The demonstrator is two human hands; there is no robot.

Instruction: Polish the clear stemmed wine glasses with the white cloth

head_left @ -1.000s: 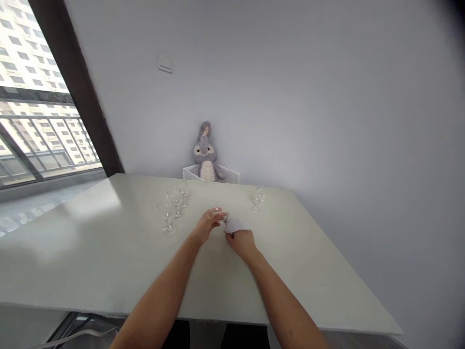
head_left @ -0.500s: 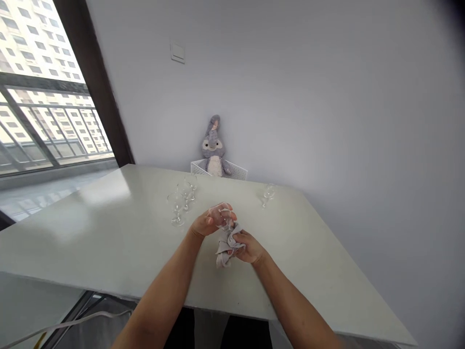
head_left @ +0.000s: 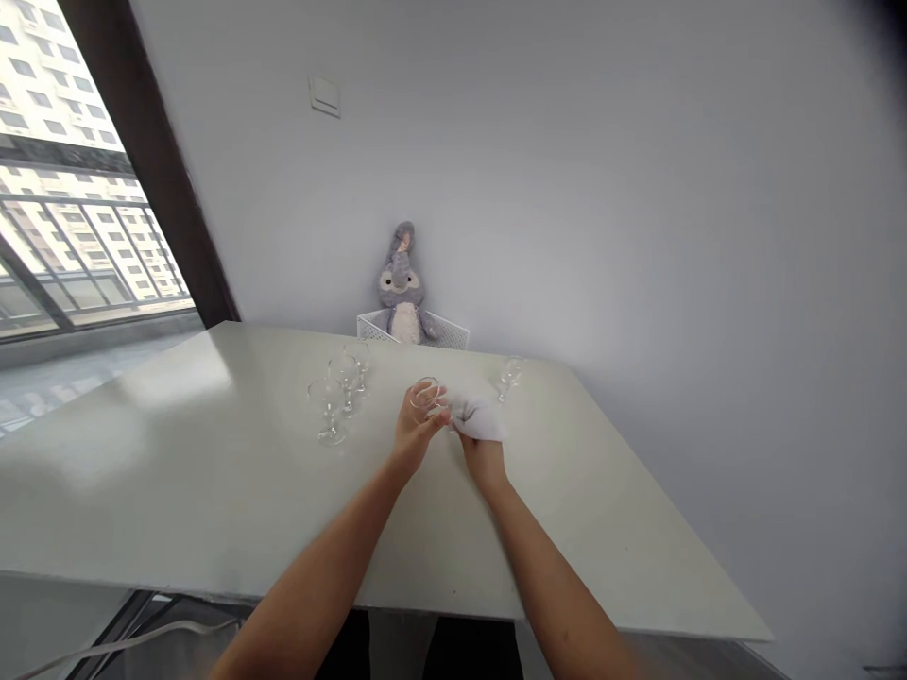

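A clear stemmed glass [head_left: 426, 395] is in my left hand [head_left: 417, 425], whose fingers wrap round its bowl. My right hand [head_left: 483, 451] grips a pale grey cloth [head_left: 476, 416] just to the right, and the cloth covers most of its fingers. The glass's foot is hidden, and I cannot tell whether the cloth touches it. To the left, three similar glasses stand upright in a slanting row: the near one [head_left: 327, 408], the middle one [head_left: 345, 380] and the far one [head_left: 358, 364]. Another glass [head_left: 508, 375] sits beyond my right hand.
The pale table [head_left: 213, 472] reaches to the grey wall. Against the wall is a white perforated basket [head_left: 453, 333] with a grey plush toy [head_left: 403, 288] in it. A window with a railing is at the left, and a white cable [head_left: 142, 637] runs below the table.
The cloth has gone from below the glass to its right side, with my right hand turned over and moved forward. My left hand has tilted the glass. The whole view has shifted slightly.
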